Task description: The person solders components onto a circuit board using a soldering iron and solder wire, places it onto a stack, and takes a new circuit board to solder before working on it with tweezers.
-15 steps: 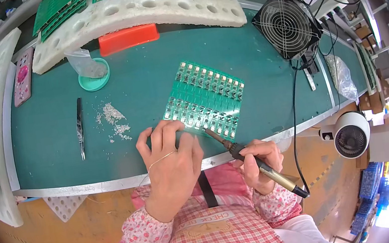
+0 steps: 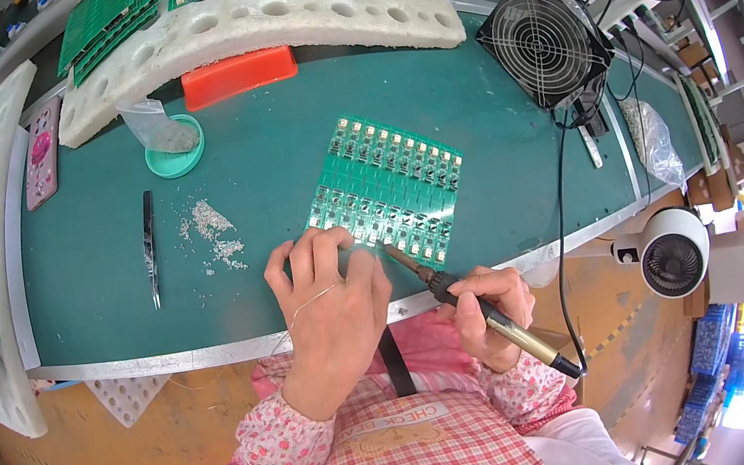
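Observation:
A green circuit board [image 2: 387,172] with rows of small parts lies at a slant on the green bench mat. My right hand [image 2: 494,306] grips a soldering iron [image 2: 501,324] by its handle, its tip at the board's near edge. At the board's near left corner is my left hand [image 2: 327,287], its fingers bent down and drawn together. The thumb side and whatever it may pinch are hidden. A thin pale strand lies across the back of this hand.
Left of the board are a pile of tiny parts [image 2: 215,227], black tweezers [image 2: 152,251] and a turquoise lid [image 2: 178,160] with a plastic bag. Behind stand a red box [image 2: 238,77] and foam [image 2: 254,19] bearing boards. A black fan [image 2: 546,43] and cable are right.
The iron's tip has shifted slightly left along the board's near edge, and my right hand with it. The whole view has moved a little; my left hand stays at the corner.

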The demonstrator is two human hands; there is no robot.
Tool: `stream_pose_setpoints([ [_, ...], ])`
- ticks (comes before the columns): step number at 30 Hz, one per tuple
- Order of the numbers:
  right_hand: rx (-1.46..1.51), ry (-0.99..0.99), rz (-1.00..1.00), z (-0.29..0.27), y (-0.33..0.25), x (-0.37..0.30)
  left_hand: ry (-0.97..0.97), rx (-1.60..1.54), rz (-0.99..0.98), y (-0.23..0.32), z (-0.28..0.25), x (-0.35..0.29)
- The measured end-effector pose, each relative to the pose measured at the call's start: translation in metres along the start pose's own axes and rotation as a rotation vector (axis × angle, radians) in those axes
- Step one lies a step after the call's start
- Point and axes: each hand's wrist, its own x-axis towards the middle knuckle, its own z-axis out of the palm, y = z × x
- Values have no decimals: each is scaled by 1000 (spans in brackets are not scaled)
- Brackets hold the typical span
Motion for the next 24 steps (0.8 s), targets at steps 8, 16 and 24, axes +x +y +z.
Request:
stream_pose_setpoints([
  [8, -26, -69, -188, -1, -1, 12, -5, -1, -1, -1, 0, -1],
  [16, -15, -159, -256, -7, -2, 22, -4, 7, 3, -3, -1, -1],
  [24, -166, -175, -248, -18, -2, 26, -1, -106, 79, 10, -17, -4],
])
